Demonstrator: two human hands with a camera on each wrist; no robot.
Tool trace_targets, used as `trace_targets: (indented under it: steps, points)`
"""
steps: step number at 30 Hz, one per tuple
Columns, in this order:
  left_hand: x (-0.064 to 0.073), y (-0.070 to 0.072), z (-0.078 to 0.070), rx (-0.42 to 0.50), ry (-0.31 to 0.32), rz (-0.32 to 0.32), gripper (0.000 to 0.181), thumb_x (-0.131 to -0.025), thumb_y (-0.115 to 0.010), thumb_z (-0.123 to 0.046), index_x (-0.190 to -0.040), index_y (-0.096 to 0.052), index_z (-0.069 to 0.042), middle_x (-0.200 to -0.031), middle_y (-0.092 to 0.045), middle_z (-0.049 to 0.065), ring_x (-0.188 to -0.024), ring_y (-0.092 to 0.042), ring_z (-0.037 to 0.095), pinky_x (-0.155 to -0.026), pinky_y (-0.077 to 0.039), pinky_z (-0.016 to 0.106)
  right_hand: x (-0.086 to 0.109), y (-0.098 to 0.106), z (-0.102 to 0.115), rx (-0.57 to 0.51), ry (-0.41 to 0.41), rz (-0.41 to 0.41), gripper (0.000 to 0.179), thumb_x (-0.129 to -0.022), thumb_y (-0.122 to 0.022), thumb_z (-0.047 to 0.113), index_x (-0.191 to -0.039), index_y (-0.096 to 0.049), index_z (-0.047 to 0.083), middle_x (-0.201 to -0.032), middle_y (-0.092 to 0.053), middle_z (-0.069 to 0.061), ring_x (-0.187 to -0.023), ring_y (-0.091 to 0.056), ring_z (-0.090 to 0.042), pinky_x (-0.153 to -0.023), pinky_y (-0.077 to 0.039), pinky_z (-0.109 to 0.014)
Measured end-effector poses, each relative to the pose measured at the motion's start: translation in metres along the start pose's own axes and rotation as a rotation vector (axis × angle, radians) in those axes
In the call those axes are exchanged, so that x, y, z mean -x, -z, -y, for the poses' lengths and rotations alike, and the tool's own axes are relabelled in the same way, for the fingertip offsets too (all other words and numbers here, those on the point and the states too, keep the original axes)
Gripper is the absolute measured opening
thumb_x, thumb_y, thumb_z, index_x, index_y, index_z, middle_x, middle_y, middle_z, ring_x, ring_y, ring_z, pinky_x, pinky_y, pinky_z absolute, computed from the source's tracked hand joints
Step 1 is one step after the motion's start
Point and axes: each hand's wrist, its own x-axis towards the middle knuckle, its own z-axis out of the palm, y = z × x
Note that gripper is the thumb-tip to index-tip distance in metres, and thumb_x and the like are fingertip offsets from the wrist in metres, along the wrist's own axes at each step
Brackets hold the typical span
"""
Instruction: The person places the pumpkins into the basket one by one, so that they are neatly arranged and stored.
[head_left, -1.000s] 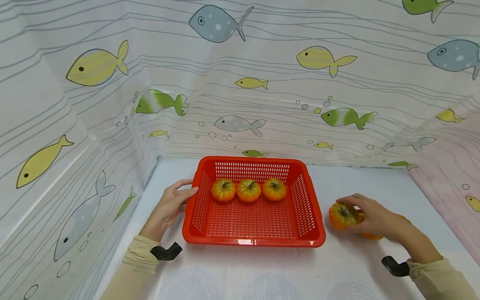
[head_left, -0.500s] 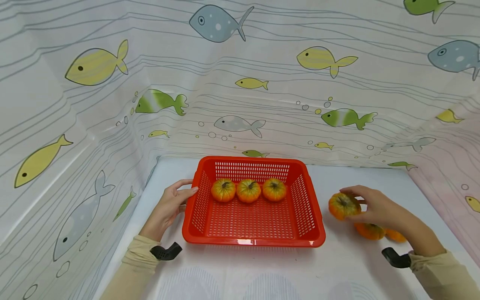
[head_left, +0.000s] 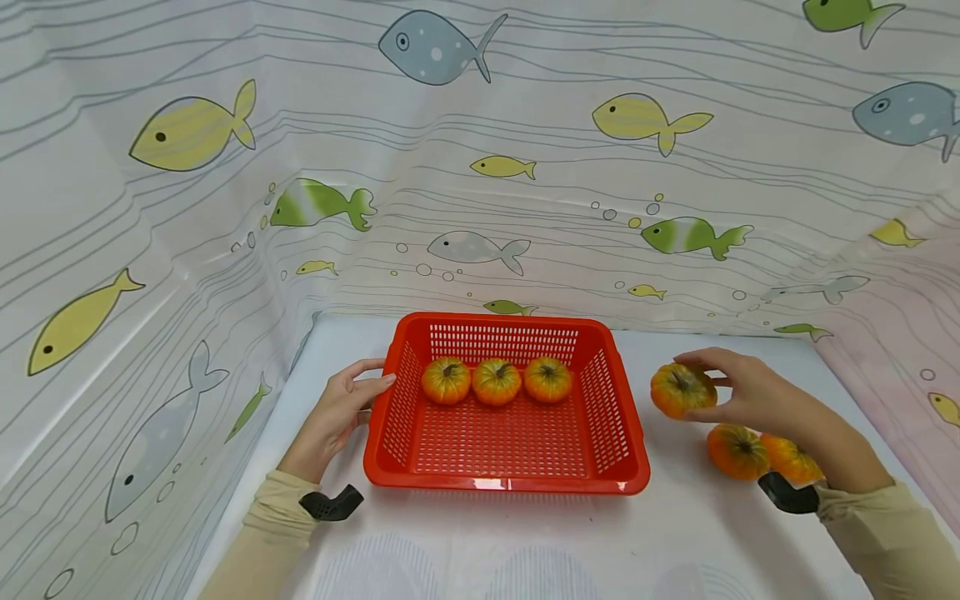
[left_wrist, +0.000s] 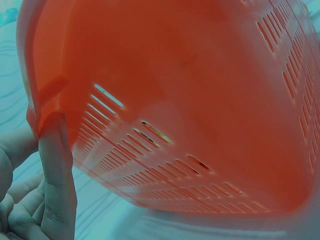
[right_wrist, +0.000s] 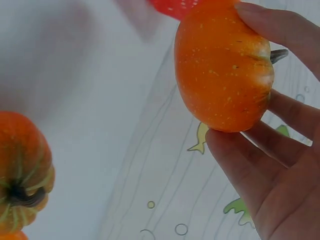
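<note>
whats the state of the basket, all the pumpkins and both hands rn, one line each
Red basket: upright on the table, partly filled
Basket pumpkins: three, in a row along the far wall
Held pumpkin: lifted, outside the basket
Table pumpkins: two, resting right of the basket
Left hand: holding the basket's left rim
Right hand: gripping the held pumpkin

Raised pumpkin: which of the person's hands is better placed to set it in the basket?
Likely the right hand: it grips the pumpkin beside the red basket; the left hand holds the basket's opposite side.
</note>
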Motion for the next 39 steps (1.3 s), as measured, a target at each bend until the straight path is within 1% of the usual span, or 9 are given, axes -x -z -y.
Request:
trace_targets:
  steps: [4,7,13,18,24,27,32,35,39]
  points:
    - [0.000,0.000,0.000,0.002,0.001,0.001,0.059,-0.102,-0.067,-0.027,-0.149,-0.042,-0.003,-0.097,-0.080,-0.004,-0.081,-0.078,0.012,-0.072,-0.064,0.029,-0.006,0.002,0.009,-0.008,0.017,-0.005,0.075,-0.076,-0.093,0.032,-0.138,-0.059,0.006,-0.133,-0.067,-0.013,-0.124,-0.061,-0.038,-0.095,-0.059,-0.054]
    - [0.000,0.001,0.000,0.003,0.003,0.001,0.059,-0.102,-0.067,-0.028,-0.149,-0.042,-0.003,-0.096,-0.080,-0.005,-0.081,-0.078,0.012,-0.072,-0.064,0.028,-0.011,0.002,0.015,-0.009,0.024,-0.005,0.073,-0.076,-0.093,0.033,-0.137,-0.060,0.009,-0.131,-0.068,-0.009,-0.123,-0.062,-0.035,-0.095,-0.059,-0.053]
    - [0.000,0.001,0.000,0.003,0.004,0.003,0.059,-0.102,-0.067,-0.028,-0.149,-0.041,-0.003,-0.096,-0.080,-0.006,-0.081,-0.078,0.012,-0.072,-0.064,0.028,-0.021,0.000,0.025,-0.001,0.057,0.019,0.071,-0.077,-0.093,0.032,-0.136,-0.061,0.011,-0.131,-0.068,-0.004,-0.123,-0.063,-0.030,-0.094,-0.061,-0.050]
    - [0.000,0.001,-0.001,0.005,0.002,0.003,0.059,-0.102,-0.067,-0.028,-0.149,-0.041,-0.003,-0.097,-0.080,-0.005,-0.081,-0.078,0.012,-0.072,-0.064,0.029,-0.029,0.001,0.035,0.006,0.083,0.023,0.072,-0.075,-0.094,0.031,-0.136,-0.061,0.012,-0.131,-0.068,-0.004,-0.122,-0.063,-0.029,-0.095,-0.061,-0.051]
    - [-0.001,0.001,-0.001,0.005,0.003,0.003,0.060,-0.102,-0.067,-0.028,-0.149,-0.041,-0.003,-0.097,-0.080,-0.005,-0.081,-0.078,0.012,-0.072,-0.064,0.028,-0.035,0.002,0.047,-0.009,0.114,0.044,0.070,-0.078,-0.092,0.036,-0.136,-0.061,0.012,-0.130,-0.068,-0.005,-0.120,-0.063,-0.027,-0.095,-0.060,-0.053]
    - [-0.001,0.001,-0.001,0.005,0.007,0.002,0.060,-0.102,-0.067,-0.028,-0.149,-0.041,-0.003,-0.098,-0.080,-0.005,-0.081,-0.078,0.012,-0.071,-0.064,0.028,-0.038,0.001,0.053,0.002,0.116,0.054,0.069,-0.078,-0.092,0.037,-0.136,-0.061,0.013,-0.129,-0.068,-0.004,-0.118,-0.063,-0.025,-0.093,-0.061,-0.049]
    - [-0.001,0.001,-0.001,0.003,0.009,-0.001,0.060,-0.101,-0.068,-0.029,-0.149,-0.042,-0.004,-0.099,-0.080,-0.005,-0.082,-0.078,0.012,-0.072,-0.064,0.028,-0.045,-0.002,0.062,0.016,0.105,0.084,0.067,-0.079,-0.091,0.032,-0.136,-0.062,0.014,-0.129,-0.067,-0.004,-0.115,-0.062,-0.024,-0.085,-0.062,-0.040]
    - [-0.001,0.000,-0.001,0.002,0.007,-0.003,0.060,-0.101,-0.068,-0.029,-0.149,-0.042,-0.004,-0.099,-0.080,-0.005,-0.083,-0.078,0.012,-0.072,-0.064,0.028,-0.050,-0.004,0.068,0.020,0.109,0.102,0.066,-0.078,-0.092,0.030,-0.134,-0.062,0.013,-0.129,-0.067,-0.005,-0.114,-0.062,-0.024,-0.084,-0.063,-0.040]
    - [-0.001,0.000,0.000,0.002,0.007,-0.004,0.060,-0.102,-0.067,-0.028,-0.150,-0.041,-0.004,-0.098,-0.080,-0.006,-0.082,-0.078,0.012,-0.071,-0.064,0.028,-0.057,-0.009,0.074,0.032,0.123,0.128,0.064,-0.078,-0.092,0.026,-0.134,-0.063,0.014,-0.128,-0.067,-0.004,-0.112,-0.063,-0.021,-0.086,-0.062,-0.039]
